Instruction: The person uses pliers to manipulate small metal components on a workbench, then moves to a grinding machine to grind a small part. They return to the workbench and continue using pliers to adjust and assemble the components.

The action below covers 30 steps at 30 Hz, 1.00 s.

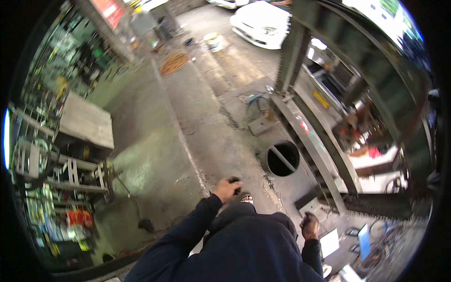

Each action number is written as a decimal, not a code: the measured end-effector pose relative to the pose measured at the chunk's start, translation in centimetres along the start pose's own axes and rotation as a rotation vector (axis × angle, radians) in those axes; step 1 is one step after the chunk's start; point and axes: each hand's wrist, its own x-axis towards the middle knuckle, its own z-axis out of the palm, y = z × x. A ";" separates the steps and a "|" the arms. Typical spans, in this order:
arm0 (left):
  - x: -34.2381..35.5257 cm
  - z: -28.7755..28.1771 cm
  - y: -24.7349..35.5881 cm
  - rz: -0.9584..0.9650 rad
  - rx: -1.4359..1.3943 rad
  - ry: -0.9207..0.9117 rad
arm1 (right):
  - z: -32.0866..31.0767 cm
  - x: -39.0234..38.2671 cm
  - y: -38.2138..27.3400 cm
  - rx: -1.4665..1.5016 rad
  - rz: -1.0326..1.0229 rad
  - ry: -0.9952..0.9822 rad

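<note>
My left hand [226,190] is held out in front of my body, above the concrete floor. Its fingers are curled round a small dark object that I cannot make out. Lower and off to the right, beside my hip, hangs my right hand [310,227]. Its fingers are bent in and look dark, and whatever may be inside them is hidden. Just ahead of that hand is a dark flat piece [305,198] by the base of a steel frame. Below my left hand one foot in an open sandal [247,199] shows.
A round dark bin [283,158] with a bar across its top stands ahead to the right, beside a large steel frame [310,127]. A pale-topped table [87,120] is at left. Farther off are a coiled orange hose [174,63], a bucket [213,42] and a white car [261,24].
</note>
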 end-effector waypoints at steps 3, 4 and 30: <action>0.2 -8.2 3.3 0.034 -0.302 0.192 | 15.4 1.6 -9.2 -0.248 -0.049 -0.351; 0.2 -10.3 4.7 0.053 -0.389 0.259 | 18.9 2.8 -10.7 -0.305 -0.069 -0.433; 6.9 -35.8 -5.1 -0.498 -0.265 1.162 | 116.2 13.0 1.6 -1.090 0.127 -1.205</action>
